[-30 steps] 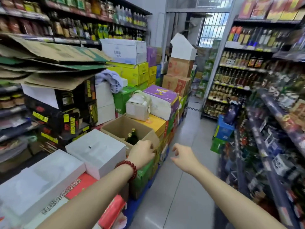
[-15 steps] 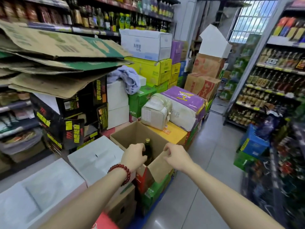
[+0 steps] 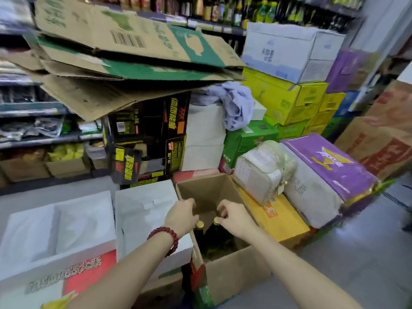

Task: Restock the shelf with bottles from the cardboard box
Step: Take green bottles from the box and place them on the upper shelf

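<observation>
Head view: we reach into the open cardboard box (image 3: 236, 270) for its two dark bottles.

Both bottles stand upright at the box's near end, caps up for an easy pull: the right bottle (image 3: 217, 236) under our right hand (image 3: 234, 218), whose fingers (image 3: 221, 211) curl down at its gold cap, the left bottle (image 3: 199, 233) just below our left hand (image 3: 181, 216), fingers bent at the box's left wall; whether either actually grips, we cannot tell. White boxes (image 3: 142, 210) sit left, a yellow carton (image 3: 276, 219) right, stocked shelves (image 3: 223, 16) far behind.
</observation>
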Tool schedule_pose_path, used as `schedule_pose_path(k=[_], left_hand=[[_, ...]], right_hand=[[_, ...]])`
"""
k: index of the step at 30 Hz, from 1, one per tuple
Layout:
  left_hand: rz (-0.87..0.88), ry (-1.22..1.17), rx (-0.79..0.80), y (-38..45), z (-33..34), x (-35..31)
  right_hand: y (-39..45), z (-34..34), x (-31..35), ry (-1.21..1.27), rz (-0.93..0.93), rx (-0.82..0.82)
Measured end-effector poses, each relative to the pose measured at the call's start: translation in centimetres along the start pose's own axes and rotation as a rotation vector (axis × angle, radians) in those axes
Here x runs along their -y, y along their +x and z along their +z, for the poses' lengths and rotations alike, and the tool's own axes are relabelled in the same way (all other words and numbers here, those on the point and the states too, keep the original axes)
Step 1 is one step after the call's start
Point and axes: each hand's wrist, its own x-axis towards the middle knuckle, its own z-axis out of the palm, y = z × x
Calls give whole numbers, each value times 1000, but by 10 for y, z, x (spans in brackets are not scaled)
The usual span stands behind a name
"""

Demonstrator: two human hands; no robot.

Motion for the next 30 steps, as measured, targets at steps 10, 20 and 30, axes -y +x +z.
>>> schedule_pose_path(k=[10,20,30], left_hand=[[-207,-136,-10,-3,69,27],[-172,-294,-109,12,133,54],[-145,-261,-173,14,146,63]], right_hand=[[54,59,-32,168,-2,120],[78,135,-64,433,12,135],[96,155,-65,354,-78,165]])
